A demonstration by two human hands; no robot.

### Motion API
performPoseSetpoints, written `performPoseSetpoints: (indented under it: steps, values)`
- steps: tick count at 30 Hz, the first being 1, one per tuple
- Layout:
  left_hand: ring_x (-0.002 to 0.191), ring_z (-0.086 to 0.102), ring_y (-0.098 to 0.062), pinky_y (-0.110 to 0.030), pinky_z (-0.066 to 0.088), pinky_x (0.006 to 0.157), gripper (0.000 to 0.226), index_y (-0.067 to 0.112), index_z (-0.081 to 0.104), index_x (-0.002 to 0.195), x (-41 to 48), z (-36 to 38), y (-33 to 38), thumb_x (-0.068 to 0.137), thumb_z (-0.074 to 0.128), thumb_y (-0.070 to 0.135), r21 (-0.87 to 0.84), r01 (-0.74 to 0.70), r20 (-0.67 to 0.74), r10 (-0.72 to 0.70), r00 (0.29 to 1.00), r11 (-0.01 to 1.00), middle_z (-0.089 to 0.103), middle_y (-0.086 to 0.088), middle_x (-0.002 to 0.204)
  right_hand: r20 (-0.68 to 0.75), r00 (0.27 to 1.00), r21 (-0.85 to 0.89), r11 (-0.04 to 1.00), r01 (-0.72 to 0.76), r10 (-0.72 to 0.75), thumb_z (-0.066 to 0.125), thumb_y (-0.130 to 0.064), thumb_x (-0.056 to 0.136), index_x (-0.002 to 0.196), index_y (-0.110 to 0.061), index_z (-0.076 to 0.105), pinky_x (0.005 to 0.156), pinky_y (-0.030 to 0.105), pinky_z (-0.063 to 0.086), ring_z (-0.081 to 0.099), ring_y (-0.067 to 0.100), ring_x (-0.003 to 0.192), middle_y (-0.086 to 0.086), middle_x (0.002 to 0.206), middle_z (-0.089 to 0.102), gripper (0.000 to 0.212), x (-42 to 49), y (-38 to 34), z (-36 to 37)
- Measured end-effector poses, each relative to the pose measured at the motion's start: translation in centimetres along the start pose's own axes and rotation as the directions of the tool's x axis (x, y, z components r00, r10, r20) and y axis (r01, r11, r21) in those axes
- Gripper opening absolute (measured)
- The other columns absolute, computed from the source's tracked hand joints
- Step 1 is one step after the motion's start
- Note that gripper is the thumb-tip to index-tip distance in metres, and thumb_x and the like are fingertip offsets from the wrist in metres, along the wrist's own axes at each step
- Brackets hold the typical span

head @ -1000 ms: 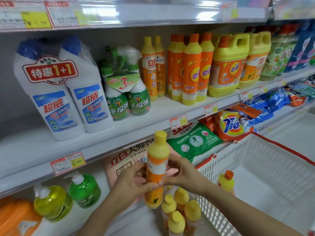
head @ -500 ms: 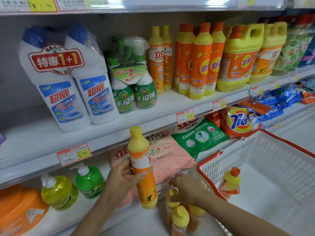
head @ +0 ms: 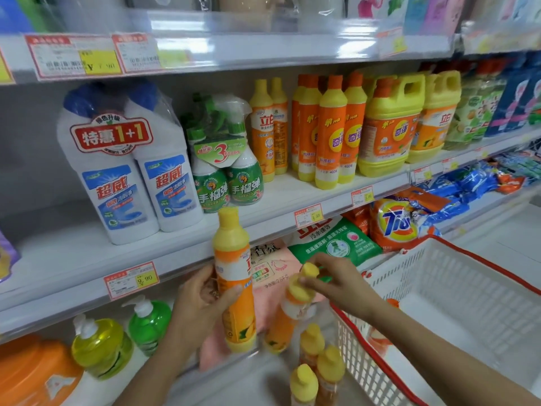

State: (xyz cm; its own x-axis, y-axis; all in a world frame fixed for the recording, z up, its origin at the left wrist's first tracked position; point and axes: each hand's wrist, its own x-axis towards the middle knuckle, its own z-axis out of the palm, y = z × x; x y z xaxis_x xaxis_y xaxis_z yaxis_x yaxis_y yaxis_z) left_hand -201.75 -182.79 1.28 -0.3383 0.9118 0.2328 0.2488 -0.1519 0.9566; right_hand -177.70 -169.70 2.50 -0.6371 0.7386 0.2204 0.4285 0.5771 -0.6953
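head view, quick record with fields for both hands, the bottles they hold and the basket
left hand: grips upright bottle round its middle
right hand: pinches tilted bottle at its yellow cap
bottle look: both orange with yellow caps, side by side
basket: white mesh, red rim, to the right of the hands
spare bottles: a few more with yellow caps, standing below the right hand
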Motion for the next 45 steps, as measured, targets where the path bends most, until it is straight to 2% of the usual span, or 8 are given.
performPoseSetpoints:
  steps: [6, 10, 14, 20, 28, 32, 35, 45]
  values:
    - [0.089, 0.07, -0.008, -0.017, 0.055, 0.07, 0.044, 0.027, 0.065, 0.107, 2.5, 0.2, 4.8, 0.066, 0.077, 0.039, -0.048, -0.092, -0.079, 0.088, 0.993, 0.995, 0.075, 0.013, 0.099, -0.308, 0.947, 0.131, 0.981, 0.142, -0.095, 0.065, -0.039, 0.084, 0.101, -0.007, 0.068, 0.066, 0.029, 0.059, 0.068, 0.008, 0.08, 0.0, 0.089, 0.07, 0.036, 1.9, -6.9, -10.7]
    - [0.086, 0.069, -0.009, -0.021, 0.056, 0.069, 0.044, 0.029, 0.065, 0.107, 3.8, 0.5, 7.9, 0.071, 0.082, 0.046, -0.07, -0.14, -0.112, 0.132, 0.985, 0.988, 0.074, 0.013, 0.099, -0.492, 0.861, 0.147, 0.962, 0.23, -0.131, 0.064, -0.036, 0.087, 0.105, 0.001, 0.066, 0.065, 0.036, 0.062, 0.07, 0.026, 0.089, 0.015, 0.096, 0.07, 0.041, 4.0, -9.5, -15.4]
    - [0.085, 0.07, -0.009, -0.017, 0.055, 0.066, 0.04, 0.029, 0.064, 0.107, 5.0, 0.6, 9.0, 0.072, 0.082, 0.035, -0.052, -0.159, -0.121, 0.152, 0.981, 0.986, 0.074, 0.01, 0.098, -0.681, 0.722, 0.124, 0.954, 0.274, -0.119, 0.067, -0.023, 0.094, 0.101, 0.0, 0.064, 0.077, 0.052, 0.058, 0.067, 0.029, 0.088, 0.011, 0.09, 0.067, 0.024, 6.9, -9.7, -15.6]
    - [0.089, 0.07, -0.008, -0.017, 0.055, 0.067, 0.047, 0.027, 0.065, 0.111, 6.1, 0.3, 8.0, 0.069, 0.081, 0.039, -0.029, -0.157, -0.125, 0.152, 0.98, 0.987, 0.073, 0.012, 0.102, -0.779, 0.617, 0.05, 0.972, 0.231, -0.107, 0.069, -0.029, 0.092, 0.104, -0.008, 0.066, 0.081, 0.041, 0.053, 0.063, 0.017, 0.091, 0.001, 0.097, 0.069, 0.023, 12.1, -7.9, -12.0]
    - [0.087, 0.07, -0.003, -0.014, 0.054, 0.065, 0.04, 0.03, 0.064, 0.109, 7.1, -0.2, 7.0, 0.073, 0.079, 0.036, -0.02, -0.133, -0.138, 0.129, 0.982, 0.991, 0.073, 0.019, 0.1, -0.738, 0.668, -0.047, 0.995, 0.09, -0.095, 0.056, -0.045, 0.097, 0.12, -0.016, 0.06, 0.072, 0.03, 0.043, 0.06, 0.017, 0.097, 0.0, 0.11, 0.066, 0.037, 19.7, -8.1, -11.0]
    - [0.085, 0.068, 0.001, -0.012, 0.053, 0.063, 0.044, 0.033, 0.062, 0.109, 7.6, -0.5, 6.9, 0.068, 0.073, 0.044, 0.015, -0.116, -0.156, 0.117, 0.981, 0.993, 0.07, 0.026, 0.098, -0.557, 0.83, 0.039, 0.999, 0.014, 0.01, 0.05, -0.045, 0.101, 0.148, -0.015, 0.03, 0.093, 0.05, 0.051, 0.06, 0.038, 0.114, 0.017, 0.129, 0.061, 0.059, 22.6, -8.7, -11.5]
    - [0.084, 0.068, 0.003, -0.011, 0.052, 0.061, 0.041, 0.034, 0.061, 0.108, 7.9, -0.7, 6.6, 0.07, 0.071, 0.043, 0.025, -0.113, -0.163, 0.116, 0.98, 0.993, 0.069, 0.028, 0.097, -0.361, 0.932, 0.109, 0.993, 0.04, 0.002, 0.069, -0.038, 0.09, 0.154, -0.015, 0.01, 0.095, 0.047, 0.052, 0.061, 0.035, 0.114, 0.014, 0.125, 0.061, 0.09, 23.4, -8.3, -10.5]
    - [0.092, 0.067, 0.003, -0.012, 0.053, 0.065, 0.042, 0.036, 0.06, 0.111, 8.5, -1.2, 6.7, 0.072, 0.074, 0.046, 0.023, -0.08, -0.159, 0.083, 0.984, 0.997, 0.069, 0.028, 0.099, -0.398, 0.917, 0.039, 0.999, 0.0, 0.015, 0.08, -0.023, 0.081, 0.147, -0.014, 0.031, 0.098, 0.049, 0.05, 0.059, 0.034, 0.118, 0.014, 0.134, 0.057, 0.083, 25.6, -4.7, -5.6]
